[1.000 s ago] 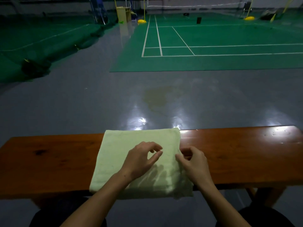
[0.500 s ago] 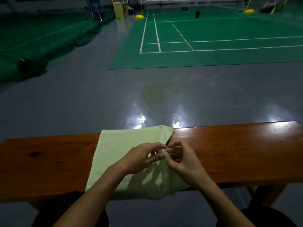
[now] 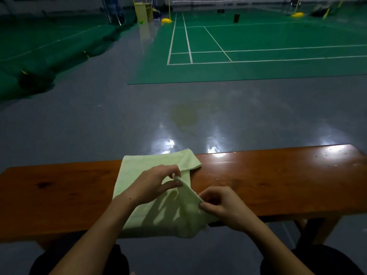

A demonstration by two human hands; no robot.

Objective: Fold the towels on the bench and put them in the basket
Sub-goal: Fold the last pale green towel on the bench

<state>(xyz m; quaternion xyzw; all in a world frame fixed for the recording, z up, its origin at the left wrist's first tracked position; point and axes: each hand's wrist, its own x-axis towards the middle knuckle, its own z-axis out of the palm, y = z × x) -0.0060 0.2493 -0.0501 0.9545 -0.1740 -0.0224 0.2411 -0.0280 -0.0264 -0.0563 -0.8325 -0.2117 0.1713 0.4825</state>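
A grey floor point(image 3: 79, 126) fills most of the view, glossy with patches of reflected light just beyond the bench. Far off lies a green court point(image 3: 258, 56) marked with white lines, and a second green mat point(image 3: 39, 48) stretches along the far left. At the far edge of the court stand a pale cabinet point(image 3: 143, 11), two yellow post bases point(image 3: 166, 20) and a small dark object too dim to identify.

A long wooden bench point(image 3: 278, 181) runs from left to right across the near part of the scene, its top reddish-brown and shiny. On it, a little left of the middle, lies a pale green towel point(image 3: 139, 169). The towel spans the bench from its far edge to its near edge, and its near part hangs over the near edge toward the person. Its far right corner is turned up and folded back on itself.

The right edge of the towel is lifted off the bench between the two hands. The left hand point(image 3: 151, 185) pinches that edge at a point farther from the person, thumb against fingers. The right hand point(image 3: 224, 205) pinches the same edge nearer the person, fingers curled round the cloth. The hands are apart, with a raised ridge of towel stretched between them. Both forearms reach in from the near side, over dark-clothed knees.
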